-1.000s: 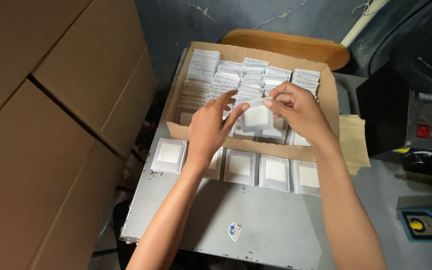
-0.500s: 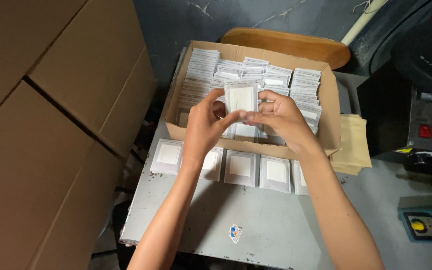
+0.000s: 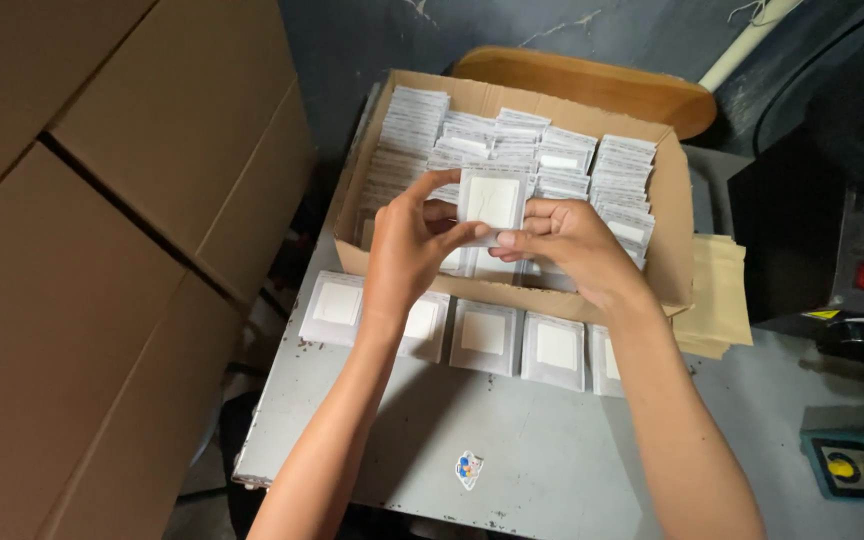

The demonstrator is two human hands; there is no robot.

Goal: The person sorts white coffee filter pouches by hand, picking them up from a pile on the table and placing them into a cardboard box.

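We hold one white square packet (image 3: 493, 203) upright above the open cardboard box (image 3: 674, 240), between both hands. Left hand (image 3: 407, 245): thumb and fingers closed on the packet's lower left edge. Right hand (image 3: 564, 240): fingers closed on its lower right edge, thumb pressed at the bottom. Beneath it the box is packed with rows of like packets (image 3: 542, 160) standing on edge. On the grey counter (image 3: 512, 440), just in front of the box wall, a row of packets (image 3: 482, 338) lies flat, side by side. We judge the step as checking or squaring a single packet. Any next move needs a steady two-handed grip that avoids bending the thin packet.
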